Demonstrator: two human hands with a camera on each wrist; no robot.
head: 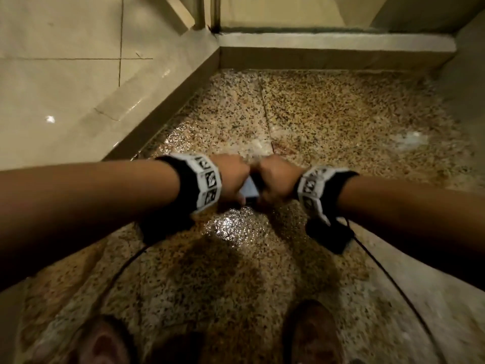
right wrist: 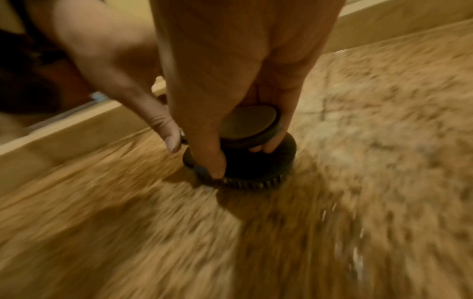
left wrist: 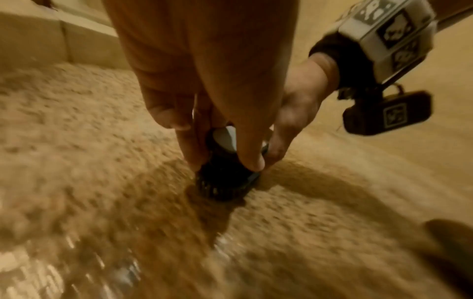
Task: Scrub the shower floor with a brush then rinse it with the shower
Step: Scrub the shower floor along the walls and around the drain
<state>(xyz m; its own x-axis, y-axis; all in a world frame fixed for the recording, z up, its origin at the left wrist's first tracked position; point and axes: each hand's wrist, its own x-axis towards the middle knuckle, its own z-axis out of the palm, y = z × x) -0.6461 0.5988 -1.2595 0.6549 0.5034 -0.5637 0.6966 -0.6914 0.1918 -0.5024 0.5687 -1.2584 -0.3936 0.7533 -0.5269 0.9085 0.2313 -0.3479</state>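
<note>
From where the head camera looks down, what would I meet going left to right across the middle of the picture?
Glossy wall tile → left forearm → left wristband → left hand → brush → right hand → right wristband → right forearm, all above the wet speckled shower floor.

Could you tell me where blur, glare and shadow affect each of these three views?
Head view: mostly sharp, with glare on the wet shower floor below the hands and a dark shadow nearer the feet. Left wrist view: the floor is streaked with motion blur, while the left hand and scrub brush stay fairly clear. Right wrist view: strong floor blur, with the right hand casting a shadow beside the brush.
</note>
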